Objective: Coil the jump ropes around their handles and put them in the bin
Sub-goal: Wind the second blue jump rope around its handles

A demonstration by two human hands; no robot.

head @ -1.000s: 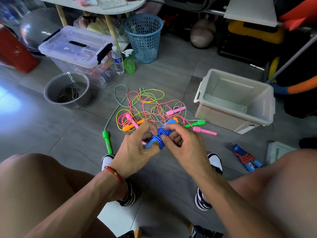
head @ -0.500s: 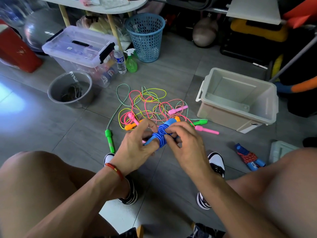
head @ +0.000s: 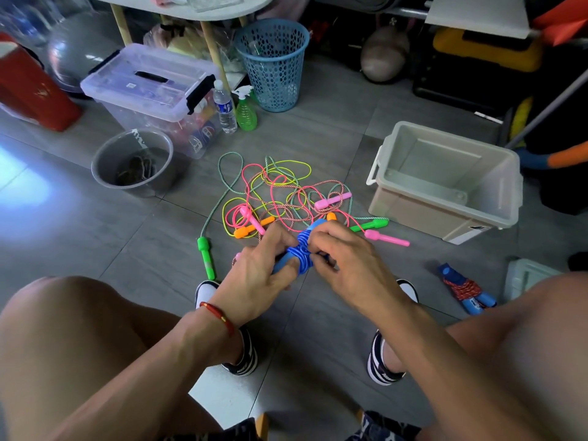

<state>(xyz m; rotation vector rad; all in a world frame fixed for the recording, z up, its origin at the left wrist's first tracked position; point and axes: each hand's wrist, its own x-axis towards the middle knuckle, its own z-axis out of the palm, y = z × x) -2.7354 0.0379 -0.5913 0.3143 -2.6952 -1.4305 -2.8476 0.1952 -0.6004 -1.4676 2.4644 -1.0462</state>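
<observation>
Little has moved since the earlier frame: both hands remain at the blue jump rope [head: 301, 249], held above the floor between the knees. The left hand [head: 257, 275] grips its handles; the right hand [head: 345, 265] pinches the cord at the coil. Tucking the loose end under a tight wrap should keep the coil from springing open. Beyond lies the tangled rope pile [head: 280, 195]; the empty bin [head: 445, 183] waits to the right, a wound rope [head: 466, 289] near it.

Red cord bracelet [head: 219, 315] on left wrist; navy-white striped shoes [head: 381, 364].
</observation>
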